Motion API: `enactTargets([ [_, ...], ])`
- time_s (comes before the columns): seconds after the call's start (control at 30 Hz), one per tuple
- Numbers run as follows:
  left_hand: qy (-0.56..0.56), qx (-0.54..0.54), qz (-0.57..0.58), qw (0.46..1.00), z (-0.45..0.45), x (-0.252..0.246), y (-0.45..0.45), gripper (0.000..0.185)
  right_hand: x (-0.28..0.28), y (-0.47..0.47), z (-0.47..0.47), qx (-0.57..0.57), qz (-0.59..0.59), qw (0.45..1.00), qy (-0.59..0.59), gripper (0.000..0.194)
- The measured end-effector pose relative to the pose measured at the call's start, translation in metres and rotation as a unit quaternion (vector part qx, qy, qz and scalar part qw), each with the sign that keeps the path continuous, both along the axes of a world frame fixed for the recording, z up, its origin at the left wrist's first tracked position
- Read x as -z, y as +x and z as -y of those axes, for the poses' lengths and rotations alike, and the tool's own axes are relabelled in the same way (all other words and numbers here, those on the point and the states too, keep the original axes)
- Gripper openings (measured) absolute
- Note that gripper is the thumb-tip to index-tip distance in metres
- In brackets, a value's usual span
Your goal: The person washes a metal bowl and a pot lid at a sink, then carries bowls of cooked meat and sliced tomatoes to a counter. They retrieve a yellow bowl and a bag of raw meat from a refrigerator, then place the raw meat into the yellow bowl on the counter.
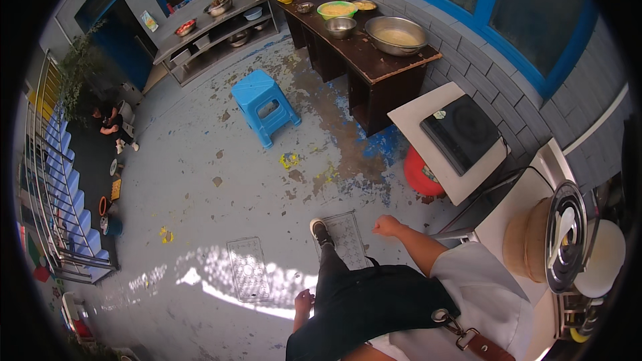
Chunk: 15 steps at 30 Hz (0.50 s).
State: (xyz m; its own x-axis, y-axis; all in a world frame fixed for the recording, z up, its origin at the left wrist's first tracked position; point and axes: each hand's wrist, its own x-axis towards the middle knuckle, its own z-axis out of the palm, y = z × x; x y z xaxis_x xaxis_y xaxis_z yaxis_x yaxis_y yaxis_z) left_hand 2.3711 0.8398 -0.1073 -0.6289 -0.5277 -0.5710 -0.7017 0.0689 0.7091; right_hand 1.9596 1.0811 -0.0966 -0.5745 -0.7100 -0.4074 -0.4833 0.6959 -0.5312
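My right hand (386, 225) is held out over the grey floor, left of the white counter, its fingers curled with nothing seen in them. Lower down, beside my dark trouser leg, my left hand (304, 301) hangs with loosely curled fingers and appears to hold nothing. I wear a dark apron (376, 301) with a brown strap over a white top. One shoe (319, 230) rests at a floor cover (344, 238). A bamboo steamer (524, 240) stands on the counter, with a metal lid (567, 265) and a white spoon or ladle (562, 235) beside it.
A blue plastic stool (261, 100) stands ahead. Beyond it, a brown table (383, 67) bears bowls and a large metal basin (396, 35). At right, an induction cooker (460, 133) sits on a white board above a red container (421, 173). A person (113, 123) sits far left near stairs.
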Motion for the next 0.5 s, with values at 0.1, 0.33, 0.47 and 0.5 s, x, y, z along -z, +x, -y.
enactTargets([
  [0.1,-0.059,0.142,-0.138,0.978,0.076,0.027,-0.074,0.046,-0.008,-0.040,0.050,0.059,0.028,0.998,0.012,0.033],
  [0.33,0.040,0.238,0.195,0.951,0.260,0.028,-0.260,0.038,-0.038,-0.095,0.042,0.293,0.167,0.941,0.038,0.029],
  [0.47,-0.051,0.324,0.191,0.925,0.361,0.035,-0.373,0.031,-0.049,-0.142,0.038,0.567,0.005,0.820,-0.076,0.017],
  [0.5,-0.040,0.290,0.197,0.936,0.377,0.033,-0.405,0.023,-0.052,-0.161,0.041,0.611,0.024,0.785,-0.095,0.025],
])
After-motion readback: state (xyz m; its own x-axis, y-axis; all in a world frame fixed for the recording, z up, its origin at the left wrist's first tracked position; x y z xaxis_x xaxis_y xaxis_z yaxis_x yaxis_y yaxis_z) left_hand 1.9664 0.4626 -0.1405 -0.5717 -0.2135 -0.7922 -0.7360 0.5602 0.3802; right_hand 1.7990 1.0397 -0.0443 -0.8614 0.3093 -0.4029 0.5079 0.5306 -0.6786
